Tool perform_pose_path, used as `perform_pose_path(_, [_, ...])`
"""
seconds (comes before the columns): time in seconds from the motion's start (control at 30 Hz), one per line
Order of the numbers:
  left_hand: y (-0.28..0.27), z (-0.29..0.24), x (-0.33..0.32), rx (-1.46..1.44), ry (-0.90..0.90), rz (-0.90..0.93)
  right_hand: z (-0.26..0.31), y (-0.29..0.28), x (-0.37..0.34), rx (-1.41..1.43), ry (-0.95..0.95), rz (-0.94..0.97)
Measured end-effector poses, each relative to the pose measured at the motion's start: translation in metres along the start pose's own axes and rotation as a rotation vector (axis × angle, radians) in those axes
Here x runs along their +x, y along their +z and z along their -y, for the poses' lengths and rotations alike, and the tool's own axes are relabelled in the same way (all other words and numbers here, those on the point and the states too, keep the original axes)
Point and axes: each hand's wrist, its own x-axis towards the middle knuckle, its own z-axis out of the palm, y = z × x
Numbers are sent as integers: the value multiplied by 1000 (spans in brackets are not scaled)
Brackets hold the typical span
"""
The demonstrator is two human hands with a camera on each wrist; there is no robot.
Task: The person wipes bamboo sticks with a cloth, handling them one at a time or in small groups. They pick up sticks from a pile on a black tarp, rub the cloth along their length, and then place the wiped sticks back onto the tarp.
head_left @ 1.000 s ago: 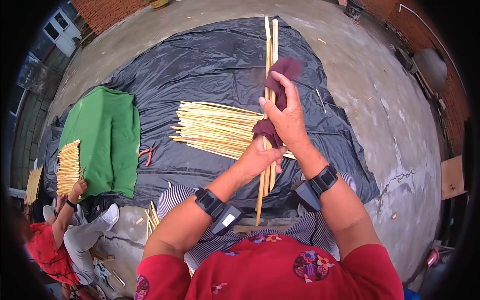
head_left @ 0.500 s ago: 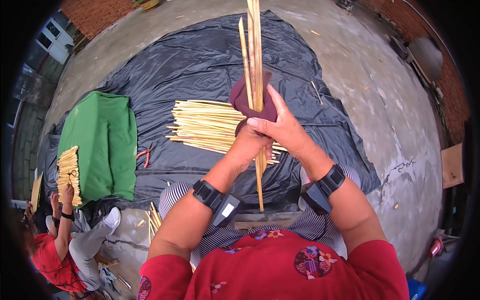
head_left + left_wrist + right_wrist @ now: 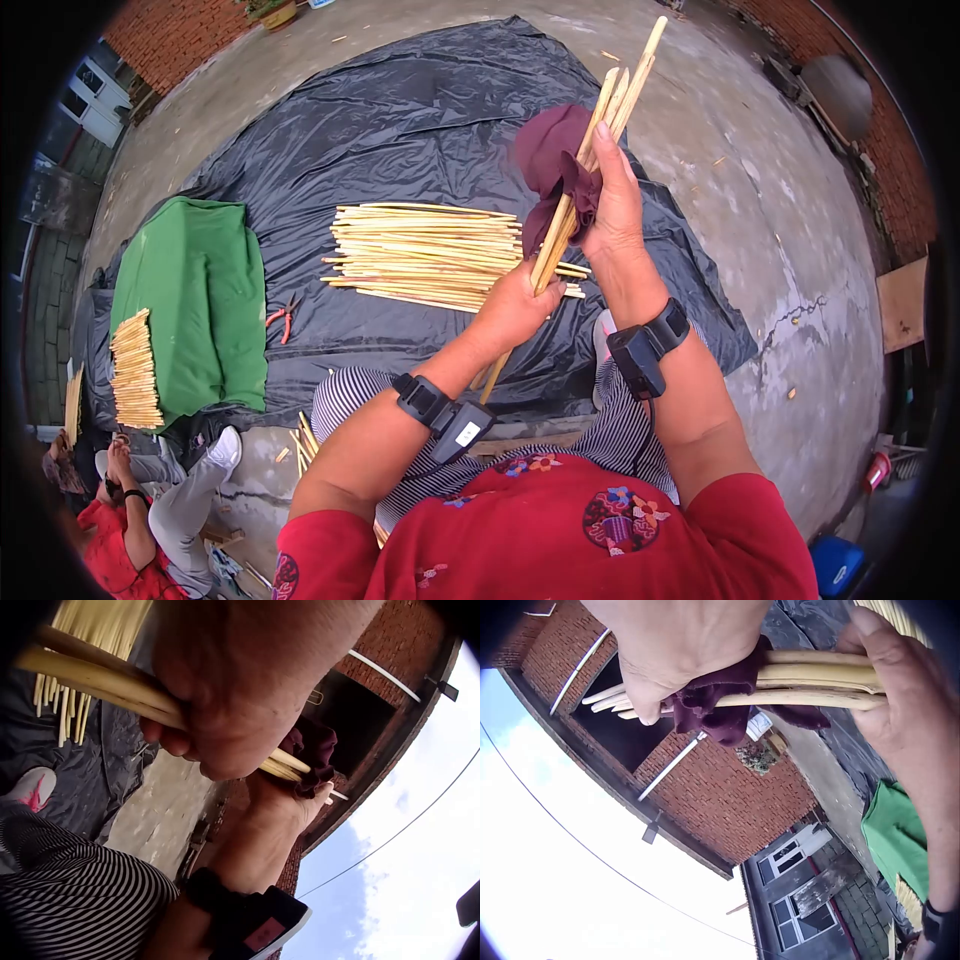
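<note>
My left hand [image 3: 515, 305] grips a few long, peeled pale-yellow sticks [image 3: 588, 150] near their lower part, and their ends stick out below the fist. Higher up, my right hand [image 3: 615, 205] holds a dark maroon cloth [image 3: 548, 150] against the same sticks, its thumb lying along them. A loose flap of the cloth hangs out to the left. In the right wrist view the cloth [image 3: 720, 697] wraps around the sticks [image 3: 817, 675] under the palm. The bundle slants up to the right, above a pile of similar sticks [image 3: 430, 250].
A black plastic sheet [image 3: 400, 120] covers the ground, bearing the pile and red-handled pliers [image 3: 284, 318]. At left lies a green cloth [image 3: 185, 300] with another stick bundle [image 3: 136, 370] on it. Another person in red [image 3: 110, 540] sits at lower left.
The sticks have swung from upright to slanting right. My right hand has moved up and right with the cloth, away from my left hand, which stays low on the sticks.
</note>
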Motion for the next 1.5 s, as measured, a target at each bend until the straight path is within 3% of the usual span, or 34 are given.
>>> perform_pose_path(0.07, [-3, -1, 3, 21, -57, -30, -3, 11, -17, 57, 122, 58])
perform_pose_path(0.13, [-13, -6, 7, -62, 18, -98, -24, 14, -30, 38, 165, 272])
perform_pose_path(0.2, [-25, -10, 8, -76, 29, -106, -28, 21, -46, -179, 97, 377])
perform_pose_path(0.23, [-24, -6, 10, -119, 88, -149, -25, 19, -46, -244, 159, 424])
perform_pose_path(0.33, [-31, 0, 13, -206, -74, -151, -35, 9, -39, -538, 27, 525])
perform_pose_path(0.37, [-32, -2, 14, -137, -86, -143, -39, 9, -36, -583, -2, 473])
perform_pose_path(0.43, [-24, 0, 15, 43, 167, -264, -39, 14, -39, -458, 46, 380])
perform_pose_path(0.53, [-16, 0, 12, -44, 160, -197, -39, 16, -37, -362, 37, 280])
perform_pose_path(0.63, [-25, -8, 5, -384, 19, 81, -25, 19, -35, -218, 108, 243])
perform_pose_path(0.73, [-33, -25, -5, -712, -144, 191, -17, 17, -32, -69, 131, 215])
perform_pose_path(0.87, [-37, -12, 0, -901, -171, 380, -16, 12, -25, -40, 147, 161])
perform_pose_path(1.1, [-25, -12, 6, -613, -82, 116, -32, 8, -28, -139, 83, -33])
perform_pose_path(1.23, [-24, -15, 3, -613, -91, 123, -27, 6, -23, -84, 48, -80])
perform_pose_path(1.33, [-24, -20, 2, -595, -89, 92, -19, 7, -22, 37, 81, -58])
perform_pose_path(1.43, [-25, -22, 2, -595, -79, 42, -25, -5, -14, 249, 253, -23])
perform_pose_path(1.5, [-26, -19, 4, -598, -49, 8, -30, -16, -9, 206, 268, -3])
